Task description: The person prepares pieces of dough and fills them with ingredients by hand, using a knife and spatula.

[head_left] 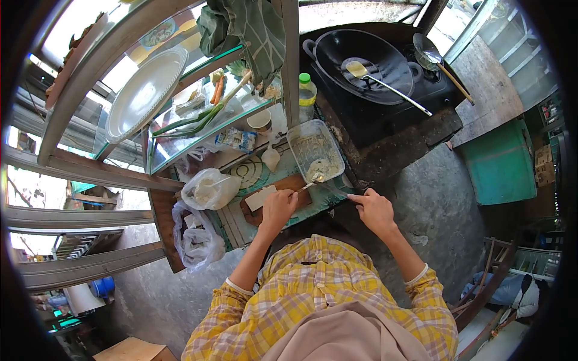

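My left hand (279, 210) is closed on the handle of a spoon (309, 185). Its bowl end reaches into a clear plastic container (293, 139), by a clump of pale, batter-like mixture (323, 170). To the right, my right hand (374, 212) grips a thin, greyish utensil (336, 189) that points toward the container's near edge; its exact kind is hard to make out. Left of my left hand, a white rectangular slab (260, 198) lies on a brown wooden board (293, 180).
A black wok (337, 51) with a long-handled spatula (385, 84) sits on the stove at upper right, beside a wooden-handled strainer (448, 75). Plastic bags (208, 189) stand at left. Above them, a glass case (180, 144) holds spring onions (205, 117) and carrots (218, 89).
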A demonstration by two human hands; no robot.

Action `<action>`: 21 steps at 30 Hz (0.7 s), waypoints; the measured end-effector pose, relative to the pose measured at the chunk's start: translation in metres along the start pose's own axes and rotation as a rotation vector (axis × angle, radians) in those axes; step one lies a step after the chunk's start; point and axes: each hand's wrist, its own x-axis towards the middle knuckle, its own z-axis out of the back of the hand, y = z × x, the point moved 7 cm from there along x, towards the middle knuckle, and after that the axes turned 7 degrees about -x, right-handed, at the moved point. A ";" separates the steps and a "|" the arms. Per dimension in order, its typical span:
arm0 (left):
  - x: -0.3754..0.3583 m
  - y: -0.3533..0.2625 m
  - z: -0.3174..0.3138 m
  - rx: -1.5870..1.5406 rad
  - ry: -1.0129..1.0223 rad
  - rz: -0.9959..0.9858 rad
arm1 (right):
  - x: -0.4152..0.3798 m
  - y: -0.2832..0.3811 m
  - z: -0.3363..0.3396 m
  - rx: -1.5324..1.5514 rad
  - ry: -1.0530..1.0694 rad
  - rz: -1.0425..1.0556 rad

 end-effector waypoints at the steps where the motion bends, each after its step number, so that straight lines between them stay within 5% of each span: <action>1: 0.000 -0.001 0.000 0.002 0.004 0.002 | 0.001 -0.002 -0.002 -0.014 -0.005 -0.020; 21: -0.001 0.003 0.000 0.014 0.008 0.010 | 0.010 -0.006 -0.007 -0.057 -0.079 -0.017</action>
